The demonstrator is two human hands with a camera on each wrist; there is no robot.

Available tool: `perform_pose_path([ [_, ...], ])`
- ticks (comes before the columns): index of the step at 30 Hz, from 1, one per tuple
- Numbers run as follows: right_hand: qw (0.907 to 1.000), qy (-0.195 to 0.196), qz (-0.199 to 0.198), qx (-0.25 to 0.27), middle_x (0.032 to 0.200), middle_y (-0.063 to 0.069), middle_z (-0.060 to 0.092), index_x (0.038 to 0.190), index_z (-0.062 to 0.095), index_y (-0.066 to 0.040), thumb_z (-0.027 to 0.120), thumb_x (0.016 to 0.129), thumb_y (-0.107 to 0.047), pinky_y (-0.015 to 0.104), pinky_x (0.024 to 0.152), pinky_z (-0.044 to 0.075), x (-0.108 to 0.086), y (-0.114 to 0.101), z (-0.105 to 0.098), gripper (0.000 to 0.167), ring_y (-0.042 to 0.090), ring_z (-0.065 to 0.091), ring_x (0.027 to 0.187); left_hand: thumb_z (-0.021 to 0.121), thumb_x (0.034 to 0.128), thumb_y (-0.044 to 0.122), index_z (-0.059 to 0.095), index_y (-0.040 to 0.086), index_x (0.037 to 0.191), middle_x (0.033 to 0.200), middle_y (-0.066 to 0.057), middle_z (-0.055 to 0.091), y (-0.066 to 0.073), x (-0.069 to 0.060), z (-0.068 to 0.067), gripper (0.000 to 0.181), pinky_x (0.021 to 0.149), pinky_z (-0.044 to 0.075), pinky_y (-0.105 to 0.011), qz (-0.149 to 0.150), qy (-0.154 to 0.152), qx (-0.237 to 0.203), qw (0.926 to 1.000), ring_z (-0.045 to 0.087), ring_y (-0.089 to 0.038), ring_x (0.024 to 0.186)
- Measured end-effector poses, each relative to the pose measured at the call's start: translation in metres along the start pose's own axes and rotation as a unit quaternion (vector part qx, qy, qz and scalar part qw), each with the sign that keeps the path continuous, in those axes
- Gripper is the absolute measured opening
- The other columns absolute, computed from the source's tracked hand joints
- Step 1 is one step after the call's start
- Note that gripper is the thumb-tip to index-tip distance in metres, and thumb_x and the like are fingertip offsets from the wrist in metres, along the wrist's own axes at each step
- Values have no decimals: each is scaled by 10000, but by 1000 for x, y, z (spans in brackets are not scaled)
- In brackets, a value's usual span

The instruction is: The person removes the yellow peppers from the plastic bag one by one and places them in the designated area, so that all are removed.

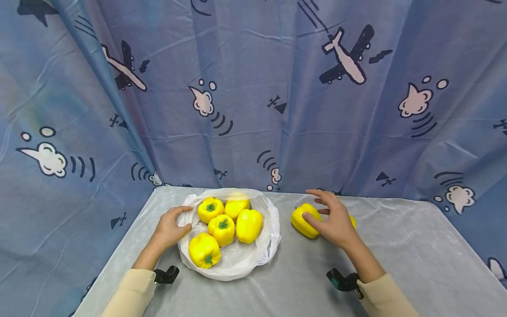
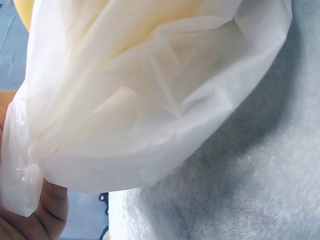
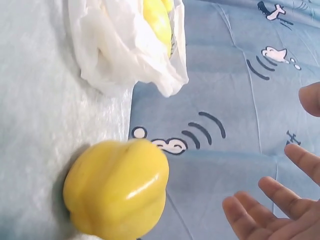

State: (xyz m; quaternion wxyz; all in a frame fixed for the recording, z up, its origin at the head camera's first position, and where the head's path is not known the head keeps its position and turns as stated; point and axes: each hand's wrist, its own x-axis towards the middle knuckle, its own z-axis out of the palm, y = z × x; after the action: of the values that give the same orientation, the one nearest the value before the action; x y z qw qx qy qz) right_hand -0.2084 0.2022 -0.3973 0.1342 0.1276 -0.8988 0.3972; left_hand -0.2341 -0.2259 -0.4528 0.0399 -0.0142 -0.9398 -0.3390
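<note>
A white plastic bag (image 1: 237, 266) stands with its mouth spread, and several yellow bell peppers (image 1: 222, 229) lie inside. At its left side my left hand (image 1: 169, 226) holds the rim between thumb and fingers; the left wrist view shows the plastic (image 2: 22, 185) bunched at the hand. My right hand (image 1: 334, 220) is spread above the table, fingers apart and holding nothing. Beside its thumb lies a yellow bell pepper (image 1: 304, 222), which the right wrist view shows as a pepper (image 3: 117, 190) apart from the fingers. Another yellow pepper (image 1: 353, 222) is mostly hidden behind the right hand.
A grey cloth covers the table (image 1: 293, 281). Directly behind the table's far edge hangs a blue curtain (image 1: 245, 88) printed with planes and clouds, which also runs along the left and right sides. Each wrist carries a small black camera (image 1: 168, 274).
</note>
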Motion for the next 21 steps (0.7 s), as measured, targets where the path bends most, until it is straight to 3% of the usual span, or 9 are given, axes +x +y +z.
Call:
perform_pose_path([
  [7,9993,-151,-41,348,1329,153,485,1332,543,-158,722,824,-161,540,911,530,8,-9,10,539,400,541,1195,665,820,113,571,60,1306,1363,-223,521,0,1,-1,497,1096,359,-573,12,-20,14,10000,446,-421,1303],
  [13,9993,-211,-53,311,1309,151,506,1313,562,-182,739,801,-172,523,900,541,13,-16,20,541,397,560,1178,674,808,106,585,54,1288,1341,-227,539,0,1,0,491,1091,370,-565,98,45,2,9999,466,-421,1286],
  [21,9976,-231,-362,541,1296,163,538,1304,570,-179,757,781,-157,489,869,561,18,-23,32,555,389,572,1161,677,789,98,596,32,1267,1312,-235,561,0,-1,0,489,1087,381,-550,228,101,4,9997,488,-420,1266],
])
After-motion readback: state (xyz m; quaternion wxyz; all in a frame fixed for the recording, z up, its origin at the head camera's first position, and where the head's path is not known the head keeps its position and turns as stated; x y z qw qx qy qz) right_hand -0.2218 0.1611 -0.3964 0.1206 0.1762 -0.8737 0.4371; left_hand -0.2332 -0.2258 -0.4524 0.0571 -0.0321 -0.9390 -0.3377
